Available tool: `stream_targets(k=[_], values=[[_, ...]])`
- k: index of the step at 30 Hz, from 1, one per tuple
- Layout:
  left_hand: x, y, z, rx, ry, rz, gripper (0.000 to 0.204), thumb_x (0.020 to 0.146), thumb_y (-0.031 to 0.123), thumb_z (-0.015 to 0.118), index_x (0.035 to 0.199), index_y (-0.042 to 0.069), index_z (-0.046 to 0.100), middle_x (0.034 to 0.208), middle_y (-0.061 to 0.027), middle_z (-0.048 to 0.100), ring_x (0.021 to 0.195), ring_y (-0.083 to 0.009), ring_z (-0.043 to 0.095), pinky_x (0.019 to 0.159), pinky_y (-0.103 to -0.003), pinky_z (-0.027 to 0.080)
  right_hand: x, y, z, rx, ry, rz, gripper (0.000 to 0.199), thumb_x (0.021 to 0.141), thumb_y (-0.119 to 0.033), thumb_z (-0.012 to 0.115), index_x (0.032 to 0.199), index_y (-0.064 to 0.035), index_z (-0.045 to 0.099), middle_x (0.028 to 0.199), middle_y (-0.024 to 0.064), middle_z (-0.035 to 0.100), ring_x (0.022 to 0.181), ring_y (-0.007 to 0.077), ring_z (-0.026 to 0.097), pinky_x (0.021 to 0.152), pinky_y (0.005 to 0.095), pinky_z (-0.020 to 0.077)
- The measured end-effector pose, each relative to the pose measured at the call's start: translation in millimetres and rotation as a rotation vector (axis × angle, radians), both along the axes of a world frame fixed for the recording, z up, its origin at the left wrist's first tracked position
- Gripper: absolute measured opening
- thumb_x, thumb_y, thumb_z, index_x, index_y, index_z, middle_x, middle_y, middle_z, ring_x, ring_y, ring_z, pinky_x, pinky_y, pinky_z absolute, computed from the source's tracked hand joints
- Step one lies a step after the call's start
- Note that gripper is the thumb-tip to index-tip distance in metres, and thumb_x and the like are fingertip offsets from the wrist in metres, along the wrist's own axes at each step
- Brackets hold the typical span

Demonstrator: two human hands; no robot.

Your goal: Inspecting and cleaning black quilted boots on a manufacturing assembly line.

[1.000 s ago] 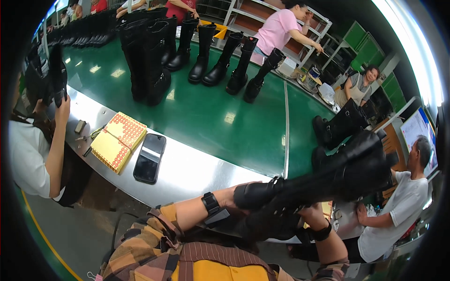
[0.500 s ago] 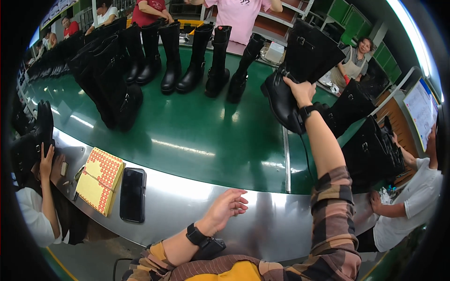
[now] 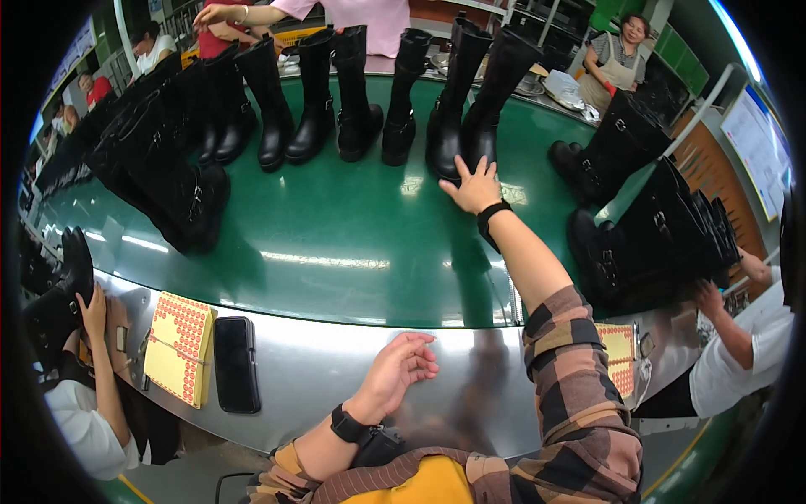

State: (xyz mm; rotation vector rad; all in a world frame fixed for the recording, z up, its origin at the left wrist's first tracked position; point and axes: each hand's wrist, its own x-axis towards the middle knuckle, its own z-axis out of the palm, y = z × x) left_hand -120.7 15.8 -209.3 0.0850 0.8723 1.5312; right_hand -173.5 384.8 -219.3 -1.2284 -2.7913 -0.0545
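Steel ledge: yellow red-dotted label sheets beside black phone

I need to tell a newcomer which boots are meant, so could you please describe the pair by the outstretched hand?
On the green conveyor belt, follow the far row of tall black boots rightward. The pair of boots stands last in that row, with the right hand at its toes. Unlike its upright neighbours, its shafts lean to the right.

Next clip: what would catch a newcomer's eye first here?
Tall black boots stand in a row along the far side of a glossy green belt. The person's right hand reaches out to the foot of one boot, while the left hand rests open on the steel edge, near a black phone.
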Motion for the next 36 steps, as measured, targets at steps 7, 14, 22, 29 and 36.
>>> stream_targets(k=[7, 14, 22, 29, 36], values=[[2.6, -0.5, -7.2, 0.025, 0.021, 0.000, 0.026, 0.095, 0.020, 0.047, 0.111, 0.001, 0.054, 0.086, -0.0077, 0.060, 0.080, -0.0202, 0.061, 0.075, -0.033, 0.051, 118.1, -127.4, 39.3, -0.318, -0.353, 0.434, 0.063, 0.084, -0.058, 0.056, 0.136, -0.0225, 0.049, 0.140, 0.0191, 0.043, 0.135, 0.0361, 0.032, 0.106, 0.0594, 0.0258], [5.9, 2.7, -6.9, 0.000, 0.078, 0.016, 0.027, 0.095, 0.024, 0.048, 0.109, 0.002, 0.054, 0.086, -0.0090, 0.058, 0.078, -0.0204, 0.060, 0.070, -0.032, 0.051, 260.9, -162.4, 180.3, 0.092, 0.059, 0.441, 0.061, 0.077, -0.042, 0.071, 0.130, -0.0179, 0.055, 0.133, 0.0191, 0.049, 0.125, 0.0363, 0.045, 0.101, 0.0515, 0.0367], [7.8, 1.9, -9.7, 0.045, 0.093, 0.013, 0.022, 0.095, 0.020, 0.049, 0.106, 0.001, 0.055, 0.084, -0.0091, 0.057, 0.077, -0.0212, 0.060, 0.069, -0.032, 0.052, 361.5, -62.3, 303.7, 0.081, 0.030, -0.396, 0.081, 0.071, -0.068, 0.065, 0.133, -0.0163, 0.053, 0.127, 0.0215, 0.056, 0.120, 0.0355, 0.052, 0.099, 0.0420, 0.0420], [7.1, 2.1, -9.0, 0.041, 0.134, 0.012, 0.023, 0.095, 0.021, 0.050, 0.107, 0.001, 0.055, 0.083, -0.0085, 0.059, 0.075, -0.0196, 0.062, 0.068, -0.031, 0.054, 360.3, -10.7, 297.7, -0.143, 0.210, -0.554, 0.060, 0.070, -0.046, 0.078, 0.101, 0.0038, 0.066, 0.084, 0.0136, 0.066, 0.080, 0.0244, 0.068, 0.066, 0.0395, 0.0540], [30.7, 2.2, 12.6, 0.066, 0.574, -0.112, 0.037, 0.090, 0.019, 0.063, 0.119, 0.001, 0.050, 0.097, -0.0086, 0.058, 0.082, -0.0133, 0.062, 0.070, -0.028, 0.054, 306.5, -89.8, 306.9, 0.418, 0.367, -0.086, 0.056, 0.071, -0.047, 0.073, 0.073, 0.0086, 0.065, 0.068, 0.0222, 0.063, 0.070, 0.0308, 0.067, 0.065, 0.0374, 0.0497]])
